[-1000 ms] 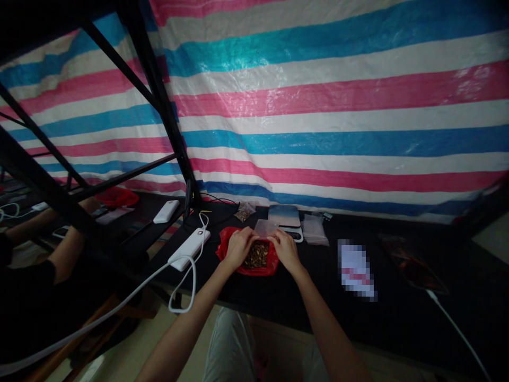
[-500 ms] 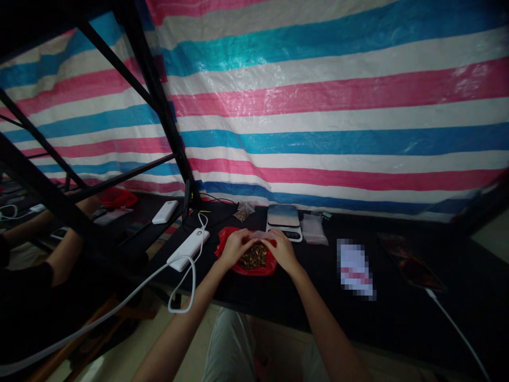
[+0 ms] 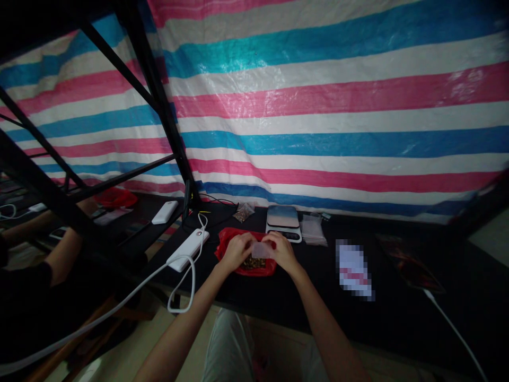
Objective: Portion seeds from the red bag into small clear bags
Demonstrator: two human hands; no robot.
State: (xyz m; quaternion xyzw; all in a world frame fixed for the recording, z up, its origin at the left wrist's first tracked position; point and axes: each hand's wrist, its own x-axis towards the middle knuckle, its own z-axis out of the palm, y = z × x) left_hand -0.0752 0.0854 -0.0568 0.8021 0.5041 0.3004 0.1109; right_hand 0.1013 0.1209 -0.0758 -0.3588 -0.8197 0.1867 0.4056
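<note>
Between my two hands is a small clear plastic bag, held up over a red plastic bag. My left hand pinches the small bag's left edge, and my right hand pinches its right edge. The red bag lies open on the black table, with small brown and tan dried pieces inside, partly hidden by the small bag. Just behind my right hand stands a kitchen scale with a white body. A stack of clear plastic bags lies to the scale's right.
A filled clear bag lies behind the red bag. A white power bank with a white cable is on the left. At right lie a pixelated packet and a phone. A co-worker's arm shows beyond the black frame.
The small clear bag has come down in front of my fingers and now hangs flat between them, covering more of the dried pieces. Both hands have shifted only slightly.
</note>
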